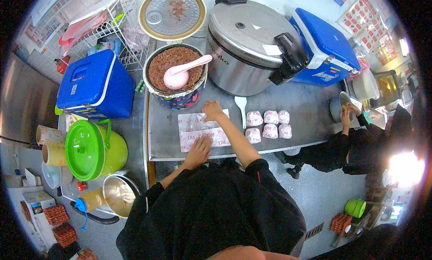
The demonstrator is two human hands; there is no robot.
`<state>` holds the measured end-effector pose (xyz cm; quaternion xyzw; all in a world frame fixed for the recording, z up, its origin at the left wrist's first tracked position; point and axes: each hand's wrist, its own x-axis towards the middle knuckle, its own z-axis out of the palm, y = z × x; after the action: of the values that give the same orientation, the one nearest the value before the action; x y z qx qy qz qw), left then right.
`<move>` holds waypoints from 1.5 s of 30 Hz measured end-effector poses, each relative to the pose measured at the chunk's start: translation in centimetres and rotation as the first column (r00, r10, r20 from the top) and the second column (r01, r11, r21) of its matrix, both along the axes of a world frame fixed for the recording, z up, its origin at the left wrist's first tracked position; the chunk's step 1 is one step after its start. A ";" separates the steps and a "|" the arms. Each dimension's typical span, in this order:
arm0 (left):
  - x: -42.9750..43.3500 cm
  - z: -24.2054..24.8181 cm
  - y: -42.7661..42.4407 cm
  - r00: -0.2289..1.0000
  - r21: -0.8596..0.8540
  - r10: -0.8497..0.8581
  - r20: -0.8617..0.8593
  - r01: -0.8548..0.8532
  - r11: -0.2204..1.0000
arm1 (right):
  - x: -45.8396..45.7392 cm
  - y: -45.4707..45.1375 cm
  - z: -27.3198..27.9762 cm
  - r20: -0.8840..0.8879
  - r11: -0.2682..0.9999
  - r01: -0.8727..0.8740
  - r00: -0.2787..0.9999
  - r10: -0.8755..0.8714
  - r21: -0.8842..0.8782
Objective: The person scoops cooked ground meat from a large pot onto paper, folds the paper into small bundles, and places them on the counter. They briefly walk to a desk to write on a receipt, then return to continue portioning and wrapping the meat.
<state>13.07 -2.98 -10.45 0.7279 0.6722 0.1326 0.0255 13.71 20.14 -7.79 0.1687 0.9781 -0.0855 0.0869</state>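
Printed wrapping paper (189, 138) lies spread on the steel table before me, in overlapping pieces. My left hand (199, 150) rests flat on its lower part, fingers stretched out. Over the paper's upper edge is my right hand (213, 110), its fingers bent; whether they pinch the paper is hidden. Just beyond stands an open rice cooker (182, 103) full of reddish-brown rice (158, 66). A pink ladle (177, 78) lies on the rice. To the right are a white rice paddle (241, 108) and two rows of wrapped rice portions (270, 131).
A large steel rice cooker (243, 71) stands behind the paddle, beside a blue cool box (324, 50). Another blue cool box (98, 84) and a green lidded bucket (98, 148) occupy the left counter. At the right, a co-worker (357, 141) handles a metal bowl (344, 101).
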 end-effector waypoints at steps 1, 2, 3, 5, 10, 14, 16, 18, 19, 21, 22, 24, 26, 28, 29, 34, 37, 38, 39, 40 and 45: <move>0.1 0.2 -0.2 1.000 -0.010 -0.007 0.018 0.007 1.000 | 0.0 0.2 0.4 0.023 0.997 -0.065 0.998 0.063 0.052; 0.2 0.3 -0.4 0.999 -0.024 -0.015 0.028 0.016 1.000 | -0.1 0.4 0.7 0.012 0.997 -0.040 0.999 0.041 -0.062; 0.3 0.4 -0.6 0.999 -0.039 -0.031 0.040 0.033 0.999 | 0.0 0.5 0.9 0.045 0.982 -0.016 0.999 0.025 -0.190; 0.4 0.4 -0.8 1.000 -0.053 -0.020 0.018 0.021 0.998 | 0.2 0.2 1.1 -0.002 0.971 -0.049 0.999 0.050 -0.236; 0.4 -0.5 -0.7 0.999 -0.015 -0.014 0.032 0.014 1.000 | 3.6 -3.1 0.9 -0.061 0.992 -0.107 0.993 0.103 -0.064; 0.0 -1.1 -0.7 0.996 -0.043 -0.025 0.091 0.029 0.999 | 9.2 -9.0 0.2 -0.037 0.992 -0.063 0.998 0.059 -0.112; -0.5 -0.5 -1.0 0.987 -0.163 -0.012 0.158 0.038 0.986 | 10.5 -11.4 -0.7 -0.350 0.981 -0.058 0.937 -0.010 -0.184; -1.6 0.6 -1.5 0.942 -0.268 0.100 0.320 -0.012 0.963 | 11.5 -13.1 -1.5 -0.499 0.971 -0.064 0.864 -0.061 -0.231; -1.6 1.1 -1.1 0.926 -0.343 0.157 0.343 -0.032 0.939 | 11.8 -13.5 -1.9 -0.433 0.966 -0.009 0.895 -0.107 -0.257; -2.2 2.2 0.0 0.927 0.058 -0.037 0.374 0.017 0.998 | 12.0 -13.6 -2.4 -0.280 0.952 0.037 0.952 -0.126 -0.304; -1.7 2.9 -0.3 0.941 0.234 -0.029 0.338 -0.055 0.971 | 12.1 -13.8 -2.4 -0.265 0.887 0.128 0.927 -0.266 -0.443; -1.0 3.5 0.8 0.997 0.324 0.047 0.062 -0.065 0.944 | 12.3 -13.8 -2.2 -0.426 0.892 0.035 0.870 -0.249 -0.450; -0.9 3.7 1.4 0.999 0.156 0.032 -0.044 -0.025 0.987 | 12.3 -13.8 -2.0 -0.311 0.973 -0.002 0.948 -0.072 -0.231; -1.5 3.0 1.6 0.993 0.014 0.027 -0.114 -0.025 1.000 | 12.1 -13.8 -2.0 -0.346 0.985 -0.045 0.938 -0.014 -0.164; -2.0 2.4 1.4 0.993 -0.039 0.028 -0.112 -0.033 0.999 | 12.0 -13.7 -2.0 -0.358 0.985 -0.047 0.934 -0.016 -0.167; -3.3 -1.9 -0.4 0.999 -0.176 0.045 -0.011 -0.046 0.983 | 12.6 -13.7 -2.6 -0.499 0.973 -0.063 0.865 -0.058 -0.221; -3.7 -3.3 -1.7 0.999 -0.153 0.015 -0.034 -0.020 0.988 | 13.4 -13.8 -2.4 -0.448 0.964 0.058 0.877 -0.174 -0.260; -3.7 -3.4 -2.1 1.000 -0.143 0.024 0.012 -0.022 0.990 | 13.7 -13.8 -2.3 -0.414 0.959 0.110 0.885 -0.213 -0.260; -3.7 -3.3 -2.4 0.998 -0.133 0.033 0.058 -0.025 0.991 | 13.9 -13.7 -2.1 -0.394 0.957 0.154 0.886 -0.244 -0.247; -3.7 -3.2 -2.7 0.991 -0.199 0.071 0.114 -0.047 0.979 | 14.0 -13.7 -1.9 -0.356 0.952 0.203 0.893 -0.276 -0.229; -3.7 -1.6 -3.2 0.939 -0.386 0.267 0.217 -0.169 0.907 | 13.7 -12.5 -1.3 -0.098 0.857 0.409 0.884 -0.458 -0.315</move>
<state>9.35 -6.22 -12.09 0.6059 0.7533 0.1047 0.2333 27.38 7.66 -9.07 0.3629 0.8957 -0.2569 0.0055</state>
